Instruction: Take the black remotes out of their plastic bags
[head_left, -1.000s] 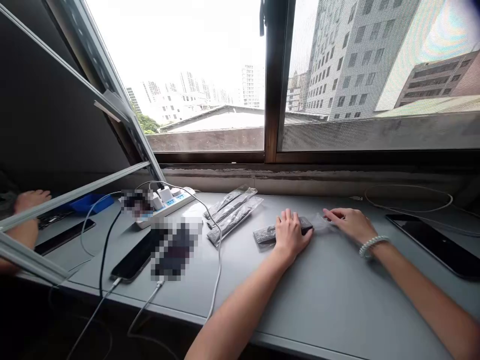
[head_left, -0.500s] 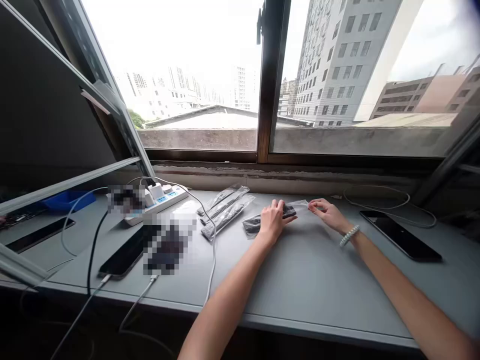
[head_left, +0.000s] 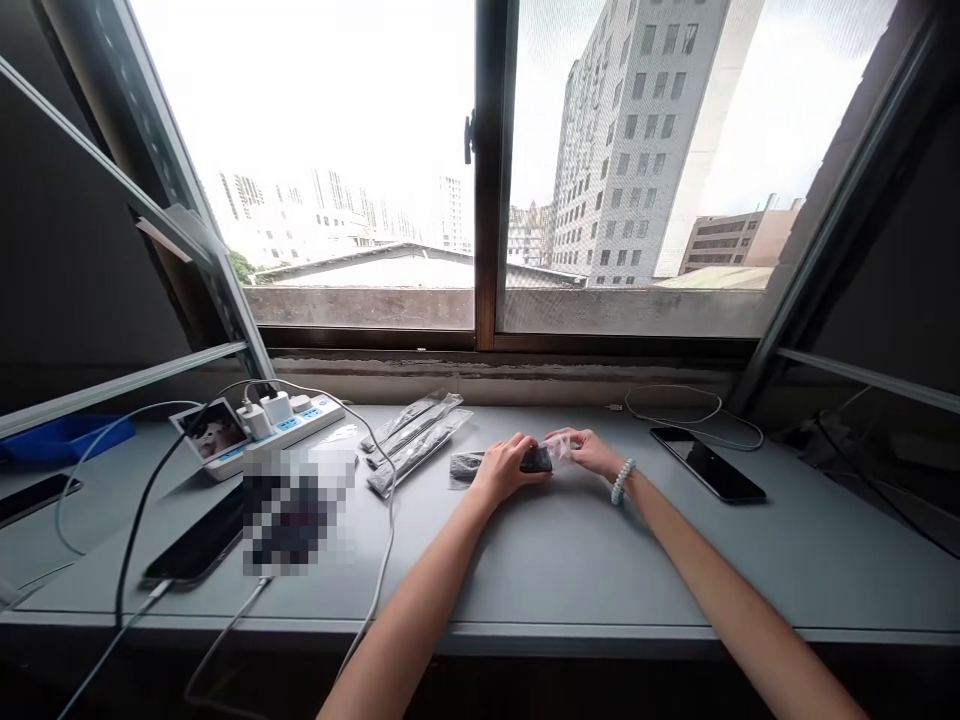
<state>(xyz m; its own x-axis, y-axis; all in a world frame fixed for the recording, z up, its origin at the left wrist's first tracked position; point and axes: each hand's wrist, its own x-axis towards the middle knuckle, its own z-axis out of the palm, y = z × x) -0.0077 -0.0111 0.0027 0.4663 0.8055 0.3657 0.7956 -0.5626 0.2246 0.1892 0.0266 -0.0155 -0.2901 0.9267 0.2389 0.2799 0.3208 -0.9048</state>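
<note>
My left hand (head_left: 504,470) is closed around a dark, flat bundle (head_left: 537,460) in a clear plastic sleeve, low over the grey table. The bundle's left end (head_left: 465,468) sticks out past my palm; what it is exactly cannot be made out. Close by on the right, my right hand (head_left: 596,455), with a beaded bracelet on the wrist, pinches the loose clear end of the plastic sleeve (head_left: 556,447). Several similar dark bundles in clear sleeves (head_left: 420,445) lie side by side to the left of my hands.
A white power strip (head_left: 300,428) with chargers stands at the back left, a photo card (head_left: 214,432) against it. One phone (head_left: 199,530) lies plugged in at left, another phone (head_left: 709,465) at right near a coiled white cable (head_left: 675,416). A white cable (head_left: 391,530) crosses the table's front edge.
My right hand has come closer to my left hand, and the sleeve end that was stretched between them is now bunched up. The camera view has shifted, so everything appears further left and lower.
</note>
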